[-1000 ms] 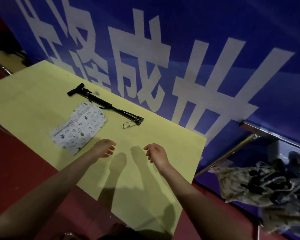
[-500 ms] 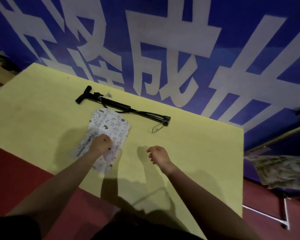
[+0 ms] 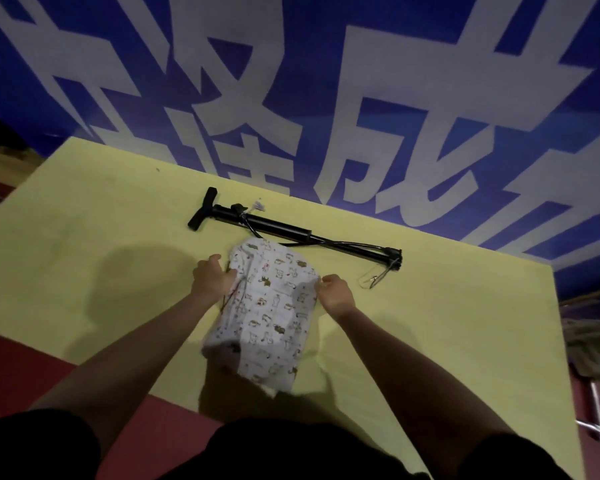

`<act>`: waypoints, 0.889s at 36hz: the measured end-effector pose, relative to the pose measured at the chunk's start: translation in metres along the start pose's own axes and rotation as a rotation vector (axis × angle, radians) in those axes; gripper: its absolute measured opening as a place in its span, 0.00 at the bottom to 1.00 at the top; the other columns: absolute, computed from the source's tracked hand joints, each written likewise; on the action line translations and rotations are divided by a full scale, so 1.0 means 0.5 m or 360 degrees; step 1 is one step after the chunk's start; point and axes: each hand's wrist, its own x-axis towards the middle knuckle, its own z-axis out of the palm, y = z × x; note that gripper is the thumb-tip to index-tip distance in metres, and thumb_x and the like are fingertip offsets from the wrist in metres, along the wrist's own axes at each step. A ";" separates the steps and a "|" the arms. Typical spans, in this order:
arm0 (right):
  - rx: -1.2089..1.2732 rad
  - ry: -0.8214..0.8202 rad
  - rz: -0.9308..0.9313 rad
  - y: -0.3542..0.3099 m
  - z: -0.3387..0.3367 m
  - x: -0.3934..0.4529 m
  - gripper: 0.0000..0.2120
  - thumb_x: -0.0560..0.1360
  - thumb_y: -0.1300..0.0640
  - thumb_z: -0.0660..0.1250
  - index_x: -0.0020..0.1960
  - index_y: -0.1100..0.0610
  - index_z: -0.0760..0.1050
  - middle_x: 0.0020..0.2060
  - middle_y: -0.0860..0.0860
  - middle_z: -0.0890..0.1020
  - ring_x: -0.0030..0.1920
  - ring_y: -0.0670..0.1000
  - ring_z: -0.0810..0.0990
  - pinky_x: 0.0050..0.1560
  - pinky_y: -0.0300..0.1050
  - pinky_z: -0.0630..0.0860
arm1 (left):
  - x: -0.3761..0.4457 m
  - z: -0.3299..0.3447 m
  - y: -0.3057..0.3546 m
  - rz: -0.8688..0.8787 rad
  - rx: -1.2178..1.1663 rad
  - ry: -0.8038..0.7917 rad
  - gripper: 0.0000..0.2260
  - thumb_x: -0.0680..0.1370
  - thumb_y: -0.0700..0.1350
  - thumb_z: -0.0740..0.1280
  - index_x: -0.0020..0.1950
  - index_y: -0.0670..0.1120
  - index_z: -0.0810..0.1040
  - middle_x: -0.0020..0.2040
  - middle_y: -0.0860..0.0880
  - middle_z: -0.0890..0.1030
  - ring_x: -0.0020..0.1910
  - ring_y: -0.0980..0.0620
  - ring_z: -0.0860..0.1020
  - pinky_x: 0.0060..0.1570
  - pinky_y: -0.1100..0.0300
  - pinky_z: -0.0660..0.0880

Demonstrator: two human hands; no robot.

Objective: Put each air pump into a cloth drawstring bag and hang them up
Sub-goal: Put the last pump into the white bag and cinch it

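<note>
A white cloth drawstring bag (image 3: 269, 317) with small animal prints hangs between my two hands, lifted off the yellow table (image 3: 101, 244). My left hand (image 3: 212, 277) grips the bag's left top edge, where a thin cord dangles. My right hand (image 3: 335, 294) pinches the right top edge. A black air pump (image 3: 284, 230) lies flat on the table just beyond the bag, its T-handle to the left and its wire foot to the right.
A blue banner (image 3: 326, 98) with large white characters stands right behind the table. A camouflage-patterned bag (image 3: 593, 344) shows at the right edge, with a metal frame (image 3: 596, 414) below it. Red floor (image 3: 11, 368) lies at the left.
My left hand moved onto the bag and lifted it; my right hand came over and took the other edge. The bag now hangs in front of me instead of lying flat.
</note>
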 end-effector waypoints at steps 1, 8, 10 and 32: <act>-0.0039 0.0007 0.0007 -0.011 -0.001 0.009 0.20 0.78 0.49 0.59 0.65 0.59 0.73 0.59 0.58 0.78 0.57 0.59 0.77 0.51 0.46 0.73 | 0.019 -0.003 0.006 0.0007 -0.0016 -0.0016 0.30 0.76 0.52 0.67 0.74 0.42 0.63 0.67 0.36 0.69 0.66 0.36 0.69 0.64 0.45 0.69; -0.0199 -0.0019 -0.0012 -0.052 0.017 0.071 0.28 0.78 0.48 0.61 0.74 0.58 0.62 0.67 0.62 0.68 0.68 0.62 0.68 0.68 0.54 0.68 | 0.094 0.004 0.087 -0.0147 -0.0527 -0.0229 0.32 0.77 0.53 0.67 0.76 0.42 0.60 0.70 0.40 0.69 0.62 0.40 0.73 0.51 0.54 0.70; -0.0045 -0.0072 0.0004 -0.061 0.022 0.078 0.30 0.78 0.48 0.64 0.75 0.58 0.61 0.69 0.61 0.67 0.68 0.61 0.69 0.68 0.54 0.68 | 0.102 0.012 0.098 -0.0166 -0.0552 -0.0297 0.21 0.77 0.56 0.65 0.63 0.42 0.74 0.58 0.39 0.76 0.53 0.42 0.77 0.48 0.55 0.70; -0.0024 0.0331 -0.0641 0.020 -0.094 -0.021 0.13 0.70 0.43 0.68 0.34 0.47 0.68 0.39 0.50 0.75 0.44 0.51 0.71 0.40 0.46 0.64 | -0.049 -0.044 0.151 0.0751 -0.0716 -0.0398 0.06 0.80 0.43 0.64 0.57 0.49 0.76 0.49 0.53 0.77 0.47 0.57 0.76 0.45 0.65 0.73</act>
